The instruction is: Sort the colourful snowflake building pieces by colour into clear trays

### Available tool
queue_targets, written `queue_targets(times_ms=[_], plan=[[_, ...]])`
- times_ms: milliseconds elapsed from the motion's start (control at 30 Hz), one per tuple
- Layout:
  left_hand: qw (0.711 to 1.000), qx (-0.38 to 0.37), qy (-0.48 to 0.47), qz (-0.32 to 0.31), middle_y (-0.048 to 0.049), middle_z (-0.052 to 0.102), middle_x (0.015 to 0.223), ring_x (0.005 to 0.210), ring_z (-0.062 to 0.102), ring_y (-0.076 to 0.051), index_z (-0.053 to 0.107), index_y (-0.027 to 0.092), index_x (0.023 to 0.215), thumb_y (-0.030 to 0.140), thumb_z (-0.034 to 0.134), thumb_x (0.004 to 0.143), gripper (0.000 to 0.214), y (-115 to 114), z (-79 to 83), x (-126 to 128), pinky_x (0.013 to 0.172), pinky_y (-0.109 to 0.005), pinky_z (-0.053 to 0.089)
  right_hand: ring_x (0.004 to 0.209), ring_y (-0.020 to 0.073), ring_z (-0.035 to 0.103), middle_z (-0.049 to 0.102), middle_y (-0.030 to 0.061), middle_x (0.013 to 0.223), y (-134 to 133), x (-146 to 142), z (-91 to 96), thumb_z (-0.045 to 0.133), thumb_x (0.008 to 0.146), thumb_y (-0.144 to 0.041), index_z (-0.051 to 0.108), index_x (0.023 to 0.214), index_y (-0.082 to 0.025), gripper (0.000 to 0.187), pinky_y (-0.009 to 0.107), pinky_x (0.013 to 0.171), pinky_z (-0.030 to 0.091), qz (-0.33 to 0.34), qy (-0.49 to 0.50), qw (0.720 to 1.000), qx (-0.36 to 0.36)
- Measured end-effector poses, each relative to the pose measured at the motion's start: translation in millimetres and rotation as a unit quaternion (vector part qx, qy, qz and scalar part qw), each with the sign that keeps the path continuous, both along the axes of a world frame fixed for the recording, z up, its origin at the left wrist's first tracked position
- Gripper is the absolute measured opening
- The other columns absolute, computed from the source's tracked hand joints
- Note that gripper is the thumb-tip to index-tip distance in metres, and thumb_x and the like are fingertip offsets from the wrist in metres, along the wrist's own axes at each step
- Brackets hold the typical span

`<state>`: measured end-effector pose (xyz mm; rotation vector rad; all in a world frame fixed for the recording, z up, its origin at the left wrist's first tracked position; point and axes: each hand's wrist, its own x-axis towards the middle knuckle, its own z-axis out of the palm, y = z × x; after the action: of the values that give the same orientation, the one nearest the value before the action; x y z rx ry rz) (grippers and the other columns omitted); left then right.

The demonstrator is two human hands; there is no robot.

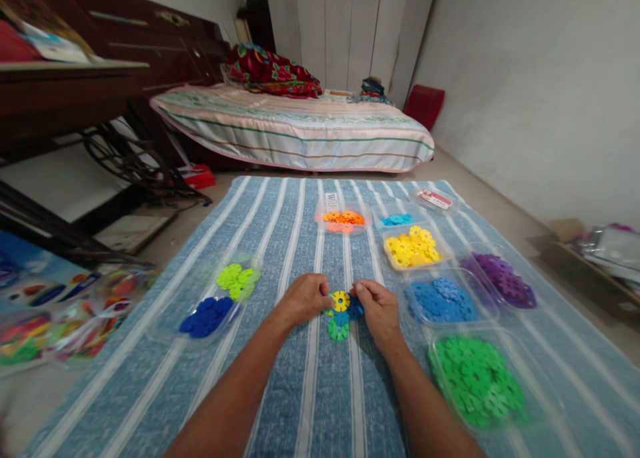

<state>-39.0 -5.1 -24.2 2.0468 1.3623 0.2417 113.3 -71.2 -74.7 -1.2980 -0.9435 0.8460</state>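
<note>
A small cluster of joined snowflake discs [341, 311], yellow on top with blue and green ones below, sits on the blue striped cloth [300, 391]. My left hand [304, 299] is closed on its left side with pinched fingers. My right hand [377, 309] is closed on its right side, fingers curled at a blue disc. Both hands rest low on the cloth.
Clear tubs of discs ring the hands: green [477, 381], blue [443, 299], purple [505, 279], yellow [414, 246], orange [343, 219], light blue [397, 219], dark blue [207, 315] and lime [237, 279]. A bed [295, 128] lies behind; a sewing-machine table [75, 111] stands left.
</note>
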Motion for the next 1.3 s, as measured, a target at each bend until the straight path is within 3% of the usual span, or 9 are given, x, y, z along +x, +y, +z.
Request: queue_targets(times_ms=[333,467,567,667,800,900,1000,1100,1300], plan=[[0.991,-0.058,-0.110,0.045,0.0053,0.052,0.045,0.046,0.047,-0.010,0.057,0.016,0.058,0.027,0.059,0.062,0.012,-2,1.5,-7,0.046,-0.021,0.033,0.065,0.0156,0.058,0.066,0.0024,0.068,0,-1,-1.3,0.060,0.078,-0.041,0.071,0.077,-0.016,0.028,0.027,0.061,0.045,0.003,0.002,1.000,-0.002],[0.979,-0.076,-0.170,0.082,0.0050,0.051,0.042,0.041,0.047,-0.009,0.056,0.015,0.059,0.027,0.062,0.063,0.014,4,8.4,3,0.043,-0.020,0.034,0.065,0.0153,0.057,0.066,0.0021,0.067,0,-1,-0.4,0.060,0.077,-0.041,0.071,0.076,-0.016,0.027,0.027,0.062,0.045,0.003,0.001,1.000,0.002],[0.970,-0.071,-0.207,0.107,0.0043,0.051,0.042,0.038,0.046,-0.009,0.055,0.014,0.059,0.021,0.061,0.065,0.010,18,21.0,29,0.040,-0.019,0.034,0.066,0.0152,0.057,0.066,0.0019,0.067,0,-1,0.3,0.060,0.077,-0.041,0.071,0.075,-0.016,0.027,0.027,0.063,0.044,0.005,0.001,1.000,0.006],[0.968,-0.050,-0.226,0.096,0.0034,0.052,0.045,0.043,0.052,-0.009,0.055,0.013,0.059,0.016,0.060,0.067,0.010,41,41.3,73,0.042,-0.017,0.039,0.067,0.0154,0.057,0.066,0.0024,0.069,1,-1,-1.0,0.060,0.077,-0.042,0.071,0.075,-0.016,0.028,0.028,0.064,0.045,0.010,0.005,1.000,0.007],[0.964,-0.008,-0.254,0.080,-0.0007,0.063,0.068,0.060,0.062,-0.009,0.061,0.011,0.085,0.015,0.055,0.075,0.012,77,69.0,133,0.053,-0.016,0.046,0.068,0.0157,0.057,0.066,0.0035,0.071,2,-1,-3.9,0.059,0.078,-0.042,0.070,0.076,-0.016,0.029,0.028,0.064,0.045,0.017,0.008,1.000,0.006],[0.969,0.018,-0.237,0.070,-0.0025,0.064,0.073,0.065,0.063,-0.011,0.062,0.010,0.094,0.016,0.056,0.074,0.021,92,73.9,150,0.054,-0.018,0.045,0.069,0.0153,0.056,0.065,0.0027,0.071,2,-1,-4.2,0.059,0.079,-0.041,0.070,0.075,-0.017,0.027,0.028,0.065,0.044,0.022,0.007,1.000,0.009],[0.980,0.029,-0.197,0.028,-0.0003,0.061,0.060,0.062,0.061,-0.013,0.065,0.011,0.076,0.016,0.059,0.070,0.010,85,60.6,134,0.055,-0.021,0.043,0.069,0.0149,0.056,0.064,0.0020,0.070,1,0,-2.9,0.059,0.079,-0.041,0.070,0.075,-0.018,0.026,0.028,0.065,0.043,0.018,0.014,1.000,0.004],[0.987,0.032,-0.155,-0.016,0.0012,0.056,0.053,0.058,0.057,-0.013,0.062,0.013,0.060,0.014,0.060,0.066,0.007,63,41.2,98,0.055,-0.022,0.040,0.068,0.0146,0.056,0.065,0.0018,0.070,0,1,-1.6,0.060,0.080,-0.041,0.069,0.075,-0.018,0.026,0.028,0.065,0.043,0.013,0.021,1.000,-0.005],[0.994,0.071,0.007,-0.083,0.0008,0.060,0.061,0.061,0.055,-0.014,0.064,0.016,0.066,0.018,0.058,0.070,0.007,19,18.6,34,0.057,-0.023,0.036,0.068,0.0148,0.057,0.067,0.0020,0.070,-3,1,2.4,0.060,0.079,-0.041,0.070,0.077,-0.017,0.026,0.028,0.066,0.044,0.000,0.007,1.000,-0.011]])
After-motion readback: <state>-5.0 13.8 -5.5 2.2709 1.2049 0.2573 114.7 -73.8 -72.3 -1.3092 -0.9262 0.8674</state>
